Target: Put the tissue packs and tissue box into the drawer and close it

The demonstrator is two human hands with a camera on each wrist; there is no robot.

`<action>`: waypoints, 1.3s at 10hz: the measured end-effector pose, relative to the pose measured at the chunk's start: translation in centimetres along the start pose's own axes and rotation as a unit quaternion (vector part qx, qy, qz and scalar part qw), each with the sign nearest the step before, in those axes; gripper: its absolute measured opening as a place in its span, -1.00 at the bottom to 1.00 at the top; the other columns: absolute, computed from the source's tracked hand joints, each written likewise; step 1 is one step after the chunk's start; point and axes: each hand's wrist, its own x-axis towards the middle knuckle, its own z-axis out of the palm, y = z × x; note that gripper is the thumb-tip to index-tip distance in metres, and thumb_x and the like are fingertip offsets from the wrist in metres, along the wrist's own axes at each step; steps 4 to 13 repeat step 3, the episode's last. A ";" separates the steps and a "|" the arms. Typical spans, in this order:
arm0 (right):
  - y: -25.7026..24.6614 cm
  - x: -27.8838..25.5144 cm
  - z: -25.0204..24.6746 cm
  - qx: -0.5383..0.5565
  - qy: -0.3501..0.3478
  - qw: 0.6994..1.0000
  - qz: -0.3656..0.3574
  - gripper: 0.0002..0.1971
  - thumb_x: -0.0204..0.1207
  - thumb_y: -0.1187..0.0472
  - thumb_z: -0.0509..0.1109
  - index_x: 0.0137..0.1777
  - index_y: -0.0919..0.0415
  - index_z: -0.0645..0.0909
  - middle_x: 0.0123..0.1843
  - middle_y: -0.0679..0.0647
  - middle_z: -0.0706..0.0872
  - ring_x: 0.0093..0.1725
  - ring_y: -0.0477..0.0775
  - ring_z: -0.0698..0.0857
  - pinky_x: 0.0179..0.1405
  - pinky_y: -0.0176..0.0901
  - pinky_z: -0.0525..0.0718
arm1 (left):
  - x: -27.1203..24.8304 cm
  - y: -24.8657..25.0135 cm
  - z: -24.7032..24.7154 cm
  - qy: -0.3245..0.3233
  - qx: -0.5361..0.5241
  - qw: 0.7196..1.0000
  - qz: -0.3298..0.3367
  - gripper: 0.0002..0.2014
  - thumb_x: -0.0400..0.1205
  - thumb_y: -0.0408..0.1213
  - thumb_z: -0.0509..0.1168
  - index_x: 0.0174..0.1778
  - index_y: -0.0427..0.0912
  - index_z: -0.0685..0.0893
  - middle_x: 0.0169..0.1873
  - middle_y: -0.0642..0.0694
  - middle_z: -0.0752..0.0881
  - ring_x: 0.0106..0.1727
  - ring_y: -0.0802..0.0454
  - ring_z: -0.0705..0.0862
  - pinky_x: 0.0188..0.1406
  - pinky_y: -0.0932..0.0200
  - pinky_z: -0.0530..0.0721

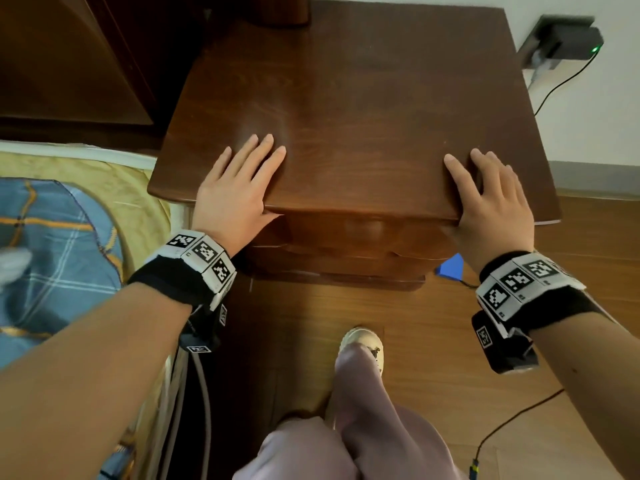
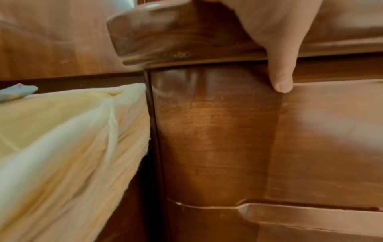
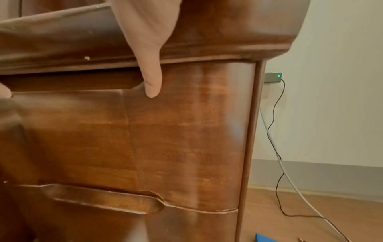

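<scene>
- Drawer (image 1: 360, 230) sits shut, flush in the nightstand (image 1: 346, 98) front; tissue packs and box are out of sight
- Left hand (image 1: 235, 188) lies flat on the top's front edge, fingers straight, thumb (image 2: 279, 78) hanging over the drawer front, holding nothing
- Right hand (image 1: 491, 202) mirrors it, thumb (image 3: 152, 85) down
- Bed (image 1: 69, 220) to the left, charger (image 1: 568, 39) on the wall

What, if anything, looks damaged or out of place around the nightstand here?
Little stands out. The nightstand's top edge has a small pale chip near the right hand, and a blue object lies on the floor beside it. The top drawer looks shut.
</scene>
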 end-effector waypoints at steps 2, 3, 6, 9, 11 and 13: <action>-0.9 0.5 -3.3 -0.014 -0.152 0.988 0.032 -0.13 0.42 0.12 0.44 0.65 0.10 0.01 0.67 0.25 0.12 0.66 0.28 0.10 0.64 0.14 0.12 | 0.3 1.7 -4.3 -0.136 0.001 0.990 -0.029 -0.18 0.60 -0.02 0.30 0.66 -0.15 -0.01 0.70 -0.11 0.03 0.71 -0.06 0.03 0.64 -0.03 0.16; -1.0 0.5 -6.5 0.041 -0.256 0.963 0.073 -0.32 0.48 0.08 0.35 0.58 0.11 0.21 0.57 0.21 0.31 0.52 0.25 0.37 0.48 0.10 0.43 | -1.3 2.6 -7.3 -0.168 -0.020 0.986 -0.008 -0.35 0.65 -0.07 0.22 0.63 -0.13 0.15 0.67 -0.10 0.15 0.68 -0.05 0.17 0.62 0.01 0.21; -1.0 0.5 -6.5 0.041 -0.256 0.963 0.073 -0.32 0.48 0.08 0.35 0.58 0.11 0.21 0.57 0.21 0.31 0.52 0.25 0.37 0.48 0.10 0.43 | -1.3 2.6 -7.3 -0.168 -0.020 0.986 -0.008 -0.35 0.65 -0.07 0.22 0.63 -0.13 0.15 0.67 -0.10 0.15 0.68 -0.05 0.17 0.62 0.01 0.21; -1.0 0.5 -6.5 0.041 -0.256 0.963 0.073 -0.32 0.48 0.08 0.35 0.58 0.11 0.21 0.57 0.21 0.31 0.52 0.25 0.37 0.48 0.10 0.43 | -1.3 2.6 -7.3 -0.168 -0.020 0.986 -0.008 -0.35 0.65 -0.07 0.22 0.63 -0.13 0.15 0.67 -0.10 0.15 0.68 -0.05 0.17 0.62 0.01 0.21; -1.0 0.5 -6.5 0.041 -0.256 0.963 0.073 -0.32 0.48 0.08 0.35 0.58 0.11 0.21 0.57 0.21 0.31 0.52 0.25 0.37 0.48 0.10 0.43 | -1.3 2.6 -7.3 -0.168 -0.020 0.986 -0.008 -0.35 0.65 -0.07 0.22 0.63 -0.13 0.15 0.67 -0.10 0.15 0.68 -0.05 0.17 0.62 0.01 0.21; -1.0 0.5 -6.5 0.041 -0.256 0.963 0.073 -0.32 0.48 0.08 0.35 0.58 0.11 0.21 0.57 0.21 0.31 0.52 0.25 0.37 0.48 0.10 0.43 | -1.3 2.6 -7.3 -0.168 -0.020 0.986 -0.008 -0.35 0.65 -0.07 0.22 0.63 -0.13 0.15 0.67 -0.10 0.15 0.68 -0.05 0.17 0.62 0.01 0.21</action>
